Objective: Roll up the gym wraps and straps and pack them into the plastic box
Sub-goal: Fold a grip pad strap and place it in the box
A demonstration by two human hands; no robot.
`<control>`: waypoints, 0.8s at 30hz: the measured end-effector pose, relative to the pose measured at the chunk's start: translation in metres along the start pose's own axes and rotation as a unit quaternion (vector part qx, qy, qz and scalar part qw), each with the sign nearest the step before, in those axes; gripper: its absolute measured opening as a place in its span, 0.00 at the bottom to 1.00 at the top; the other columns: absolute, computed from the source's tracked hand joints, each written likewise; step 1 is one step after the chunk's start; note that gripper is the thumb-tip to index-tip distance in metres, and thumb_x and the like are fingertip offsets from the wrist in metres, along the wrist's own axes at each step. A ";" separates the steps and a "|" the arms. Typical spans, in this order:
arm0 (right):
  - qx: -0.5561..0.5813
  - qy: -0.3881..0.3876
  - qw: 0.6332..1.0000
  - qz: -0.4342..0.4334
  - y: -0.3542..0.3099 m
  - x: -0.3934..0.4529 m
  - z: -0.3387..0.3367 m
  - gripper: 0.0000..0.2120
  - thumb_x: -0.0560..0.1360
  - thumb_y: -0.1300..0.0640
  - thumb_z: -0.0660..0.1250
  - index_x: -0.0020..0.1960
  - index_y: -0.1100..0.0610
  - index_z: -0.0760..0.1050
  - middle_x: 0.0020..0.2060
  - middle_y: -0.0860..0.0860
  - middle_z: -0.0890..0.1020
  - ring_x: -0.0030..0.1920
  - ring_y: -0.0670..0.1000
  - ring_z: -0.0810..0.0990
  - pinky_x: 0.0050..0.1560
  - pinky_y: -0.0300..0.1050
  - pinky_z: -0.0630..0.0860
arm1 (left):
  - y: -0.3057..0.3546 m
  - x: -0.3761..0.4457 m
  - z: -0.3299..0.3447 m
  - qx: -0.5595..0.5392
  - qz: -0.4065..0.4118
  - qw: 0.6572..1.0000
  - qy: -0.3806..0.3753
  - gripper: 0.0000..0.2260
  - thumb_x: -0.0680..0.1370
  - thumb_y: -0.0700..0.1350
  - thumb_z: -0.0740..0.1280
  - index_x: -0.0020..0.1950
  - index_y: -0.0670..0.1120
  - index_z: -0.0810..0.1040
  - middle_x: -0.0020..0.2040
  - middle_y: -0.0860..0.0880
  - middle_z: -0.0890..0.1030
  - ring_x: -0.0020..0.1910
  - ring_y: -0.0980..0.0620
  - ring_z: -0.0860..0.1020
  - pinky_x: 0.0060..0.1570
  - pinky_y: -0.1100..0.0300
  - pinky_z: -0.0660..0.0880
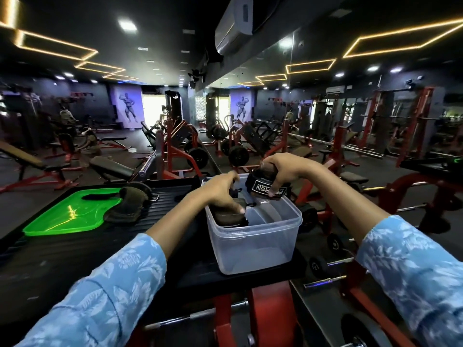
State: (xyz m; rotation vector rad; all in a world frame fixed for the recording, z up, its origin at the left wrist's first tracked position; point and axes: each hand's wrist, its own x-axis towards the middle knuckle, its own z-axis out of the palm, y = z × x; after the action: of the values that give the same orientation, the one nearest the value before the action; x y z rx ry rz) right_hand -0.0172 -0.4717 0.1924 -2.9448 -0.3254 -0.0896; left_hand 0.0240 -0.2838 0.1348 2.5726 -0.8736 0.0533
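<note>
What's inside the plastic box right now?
One dark rolled wrap sits at the left side of the box, under the left hand. The hand covers part of it; the rest looks bare.
</note>
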 end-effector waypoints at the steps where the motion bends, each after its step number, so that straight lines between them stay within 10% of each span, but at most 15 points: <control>1: 0.020 0.002 1.000 -0.002 0.001 0.002 0.002 0.23 0.60 0.58 0.80 0.50 0.53 0.73 0.45 0.47 0.77 0.46 0.49 0.75 0.45 0.38 0.68 | -0.002 0.000 0.001 0.049 -0.015 0.998 -0.027 0.34 0.64 0.50 0.79 0.65 0.44 0.68 0.61 0.46 0.75 0.58 0.48 0.74 0.49 0.62 0.68; 8: 0.053 -0.073 0.996 -0.009 0.007 0.012 0.021 0.24 0.60 0.55 0.81 0.52 0.55 0.76 0.49 0.50 0.82 0.50 0.51 0.80 0.53 0.45 0.77 | -0.002 0.017 0.027 0.162 -0.071 0.979 -0.104 0.20 0.62 0.52 0.79 0.40 0.48 0.70 0.54 0.47 0.81 0.52 0.47 0.78 0.49 0.57 0.74; 24: -0.140 -0.123 0.982 -0.023 0.012 0.028 0.053 0.21 0.60 0.55 0.80 0.47 0.56 0.74 0.44 0.50 0.79 0.46 0.52 0.76 0.44 0.43 0.72 | -0.014 0.029 0.024 0.167 -0.073 0.970 -0.159 0.22 0.64 0.50 0.79 0.51 0.42 0.77 0.51 0.46 0.80 0.52 0.45 0.78 0.48 0.60 0.72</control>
State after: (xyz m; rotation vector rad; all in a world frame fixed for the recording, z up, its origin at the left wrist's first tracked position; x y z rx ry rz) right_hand 0.0147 -0.4676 0.1405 -3.2324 -0.4471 0.2439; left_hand 0.0537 -0.3002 0.1122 3.0107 -0.8409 -0.2861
